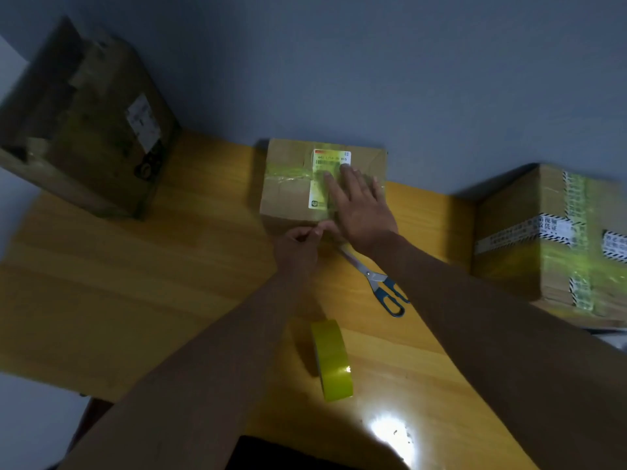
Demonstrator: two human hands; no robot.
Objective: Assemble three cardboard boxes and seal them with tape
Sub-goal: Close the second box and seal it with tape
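Head view, dim light. Notes taken as a quick back-and-forth.

— Where's the work?
— Small box (322, 179), at the wall edge of the table (135, 283). Everything else I place from that box: scissors (376, 278) just on the near side of it, tape roll (332, 361) further toward me past the scissors, a large box (91, 130) well off to its left, a taped box (556, 245) well off to its right.

— Hands?
— My right hand (359, 205) lies flat on the box top, fingers straight, pressing yellow tape over the label (330, 179). My left hand (298, 245) is at the box's near edge, thumb and fingers pinched together on what I take to be the tape end; too dark to be sure.

— How will it handle?
— Light, I'd judge, and stiff along the edges but soft mid-panel, so a flat palm, not fingertips. Tape film looks glossy, thin, likely to wrinkle or stick to itself.

— Where to hold?
— Box by opposite side walls near the corners. Tape by its free end, pulled taut. Roll through the core.

— Risk?
— Box sliding toward the wall as I press.
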